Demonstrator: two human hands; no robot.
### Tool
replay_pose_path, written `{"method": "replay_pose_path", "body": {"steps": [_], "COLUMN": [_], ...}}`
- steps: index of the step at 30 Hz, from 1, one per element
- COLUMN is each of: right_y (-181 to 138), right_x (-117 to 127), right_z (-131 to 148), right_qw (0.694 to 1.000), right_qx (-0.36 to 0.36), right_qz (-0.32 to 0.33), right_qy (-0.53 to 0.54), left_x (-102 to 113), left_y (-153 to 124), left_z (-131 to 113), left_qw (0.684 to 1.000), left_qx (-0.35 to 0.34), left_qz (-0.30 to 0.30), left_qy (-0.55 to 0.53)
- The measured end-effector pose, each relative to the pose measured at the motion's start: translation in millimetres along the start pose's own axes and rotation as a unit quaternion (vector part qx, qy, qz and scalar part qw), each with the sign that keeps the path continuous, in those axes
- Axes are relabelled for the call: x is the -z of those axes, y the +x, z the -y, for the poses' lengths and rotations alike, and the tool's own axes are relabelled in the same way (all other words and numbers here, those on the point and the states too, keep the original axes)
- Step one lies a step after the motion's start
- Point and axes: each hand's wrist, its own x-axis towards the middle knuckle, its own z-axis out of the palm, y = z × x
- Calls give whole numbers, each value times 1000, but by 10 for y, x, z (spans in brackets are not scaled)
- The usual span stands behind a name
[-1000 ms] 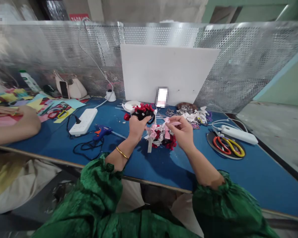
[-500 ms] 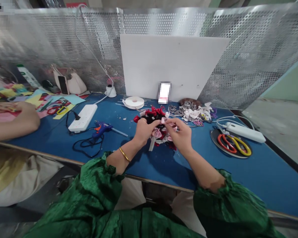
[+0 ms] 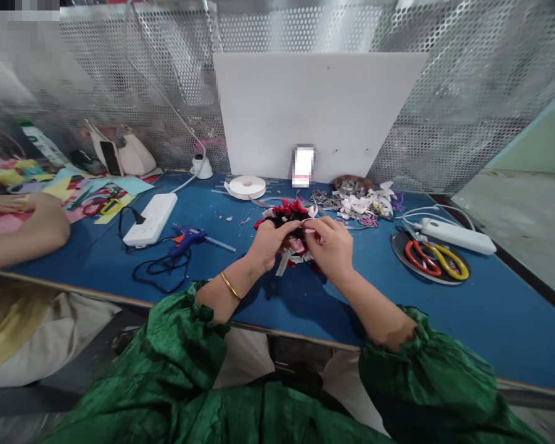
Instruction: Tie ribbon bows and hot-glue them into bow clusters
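Note:
Between my hands is a bunch of ribbon pieces [image 3: 295,209] in red, black, white and pink, just above or on the blue tabletop. My left hand [image 3: 269,245] grips its left side, thumb laid along the top. With thumb and forefinger pinched together, my right hand [image 3: 329,245] holds the bunch's right side at a small pink ribbon piece, mostly hidden by the fingers. A pale strip [image 3: 283,261] hangs from the lower front of the bunch.
A blue glue gun [image 3: 187,239] and white power strip [image 3: 150,219] lie left. Behind are a ribbon roll [image 3: 246,187], lit phone [image 3: 303,166] and ribbon scraps [image 3: 363,202]. Red-handled [image 3: 420,258] and yellow-handled scissors [image 3: 451,262] rest right. A co-worker's arm [image 3: 32,228] is far left.
My right fingers have closed further over the pink ribbon piece, so less of it shows. The bunch has turned slightly. The whole view has shifted a little.

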Motion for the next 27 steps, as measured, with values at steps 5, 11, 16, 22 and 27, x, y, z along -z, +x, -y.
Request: {"method": "replay_pose_path", "body": {"steps": [5, 11, 16, 22, 27], "right_y": [13, 85, 99, 67, 49], "right_x": [28, 53, 82, 119, 124], "right_z": [-29, -161, -228, -211, -193], "right_qw": [999, 988, 980, 995, 998], "right_qx": [-18, -92, -80, -12, -24], "right_qz": [28, 41, 61, 54, 42], "right_qy": [-18, 120, 170, 78, 38], "left_x": [50, 130, 173, 189, 197], "left_y": [32, 86, 108, 119, 116], "left_z": [-28, -86, -87, -49, -26], "left_qw": [985, 959, 948, 947, 944], "left_qx": [92, 154, 181, 187, 178], "left_qz": [43, 90, 105, 132, 145], "left_qy": [-140, -222, -239, -226, -236]}}
